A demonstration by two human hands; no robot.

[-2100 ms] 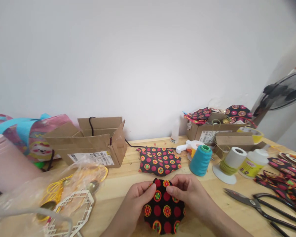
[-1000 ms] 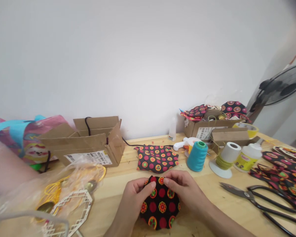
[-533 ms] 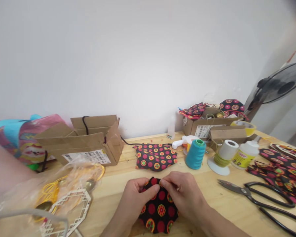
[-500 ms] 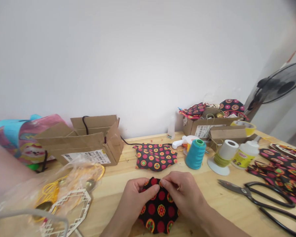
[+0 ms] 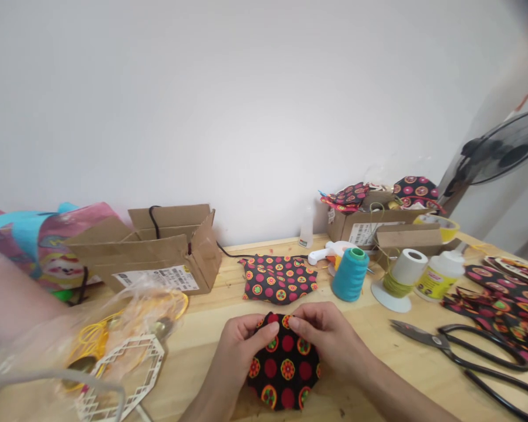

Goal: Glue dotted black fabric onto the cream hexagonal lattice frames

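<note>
Left hand (image 5: 242,346) and right hand (image 5: 330,331) pinch the cloth (image 5: 286,375) by its top. The rest spreads below the fingertips (image 5: 273,328).

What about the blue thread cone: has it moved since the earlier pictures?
No: the blue thread cone still stands in front of the white-handled tool; only the view shifted.

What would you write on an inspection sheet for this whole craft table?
Surface: pale wooden tabletop, with small dark specks.
Work pieces: black floral cloth in both hands; a second patterned cloth lies beyond it.
Clutter: open cardboard box, teal thread cone, scissors, yellow-labelled bottle, octagonal white lattice frame.
Hands: left hand and right hand both pinch the cloth's far edge.
Cables: black cable behind the second cloth; pale cord at lower left.
Surroundings: plain whitish wall; fan at right.
</note>
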